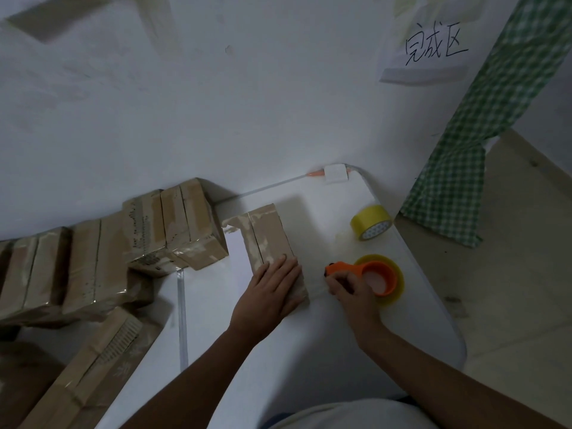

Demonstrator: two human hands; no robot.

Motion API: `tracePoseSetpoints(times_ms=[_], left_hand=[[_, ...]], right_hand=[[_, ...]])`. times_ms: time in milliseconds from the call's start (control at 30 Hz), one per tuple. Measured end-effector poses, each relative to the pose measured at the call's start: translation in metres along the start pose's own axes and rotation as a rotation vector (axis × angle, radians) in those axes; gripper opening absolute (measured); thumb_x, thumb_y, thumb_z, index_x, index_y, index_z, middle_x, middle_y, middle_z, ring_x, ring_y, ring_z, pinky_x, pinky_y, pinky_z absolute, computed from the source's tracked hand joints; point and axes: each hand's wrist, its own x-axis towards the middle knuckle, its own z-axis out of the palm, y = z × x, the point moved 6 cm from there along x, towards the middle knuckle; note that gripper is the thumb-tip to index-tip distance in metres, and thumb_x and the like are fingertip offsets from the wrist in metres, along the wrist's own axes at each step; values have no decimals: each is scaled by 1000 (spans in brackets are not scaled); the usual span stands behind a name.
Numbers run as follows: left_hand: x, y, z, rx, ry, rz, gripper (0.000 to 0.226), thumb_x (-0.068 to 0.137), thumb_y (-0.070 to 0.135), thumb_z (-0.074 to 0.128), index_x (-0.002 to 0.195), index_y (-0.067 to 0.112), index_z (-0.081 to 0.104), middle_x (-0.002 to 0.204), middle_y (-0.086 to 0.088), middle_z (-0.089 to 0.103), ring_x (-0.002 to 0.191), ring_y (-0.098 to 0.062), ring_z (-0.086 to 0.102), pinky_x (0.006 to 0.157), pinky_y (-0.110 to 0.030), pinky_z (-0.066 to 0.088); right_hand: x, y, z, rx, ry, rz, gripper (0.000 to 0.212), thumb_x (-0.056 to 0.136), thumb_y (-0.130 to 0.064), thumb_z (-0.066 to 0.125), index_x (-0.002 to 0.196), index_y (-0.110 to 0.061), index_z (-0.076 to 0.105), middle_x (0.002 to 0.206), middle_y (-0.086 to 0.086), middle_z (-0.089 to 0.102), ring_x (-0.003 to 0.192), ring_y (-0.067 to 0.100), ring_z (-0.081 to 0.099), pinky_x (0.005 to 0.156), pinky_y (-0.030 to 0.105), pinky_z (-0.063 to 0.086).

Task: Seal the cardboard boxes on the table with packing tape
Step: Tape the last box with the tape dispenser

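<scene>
Left hand [268, 289] lies flat, fingers spread, pinning the cardboard box [272, 243] — right hand [346, 286] grips the orange tape dispenser [371, 275] beside it, apparently drawing tape taut.

We saw a long brown cardboard box [272, 243] lying on the white table [309, 351]. Our left hand [269, 292] lay flat, fingers straight, on the box's near end. Just right of the box, our right hand [349, 289] gripped the orange tape dispenser [365, 272] with its yellow roll, and a clear strip of tape ran from it to the box's near corner. Beyond the dispenser, right of the box, stood a second yellow tape roll [370, 222]. Left of the box, more taped brown cardboard boxes [173, 227] sat piled against the white wall [216, 103].
</scene>
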Motion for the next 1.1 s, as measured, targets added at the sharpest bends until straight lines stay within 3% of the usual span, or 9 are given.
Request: tracePoseSetpoints(times_ms=[367, 500, 667, 800, 1100], left_hand=[[1, 8, 5, 167, 9, 54, 65, 99, 52, 37, 150, 11, 34, 155, -9, 39, 145, -29, 33, 115, -47, 34], [3, 6, 0, 69, -24, -3, 74, 93, 59, 49, 152, 16, 35, 156, -3, 38, 147, -22, 29, 117, -43, 32], [2, -2, -6, -93, -96, -45, 89, 91, 69, 45, 158, 16, 19, 163, -1, 21, 149, -19, 22, 121, -40, 25], [-4, -7, -5, 61, -131, 13, 86, 95, 65, 40, 159, 18, 8, 167, 1, 6, 153, -18, 5, 123, -44, 19], [-6, -7, 1, 104, -122, 69, 85, 93, 55, 49, 158, 13, 13, 166, -6, 8, 153, -25, 5, 121, -48, 20]], right_hand=[[8, 9, 8, -62, -28, 3, 6, 96, -20, 60, 92, -15, 63, 76, -1, 64, 68, 7, 55, 62, 20, 43], [11, 9, 9, -97, -28, -36, 4, 94, -19, 62, 92, -16, 63, 81, 1, 65, 78, 18, 61, 69, 32, 49], [15, 11, 13, -117, -28, -70, 5, 94, -17, 61, 89, -15, 61, 82, -1, 64, 78, 15, 60, 68, 27, 47], [18, 11, 22, -131, -39, -110, 6, 95, -12, 59, 91, -16, 59, 85, -1, 63, 78, 8, 59, 66, 18, 45], [22, 15, 56, -218, -130, -248, 7, 100, -12, 50, 95, -12, 55, 88, 3, 57, 80, 19, 56, 70, 34, 47]])
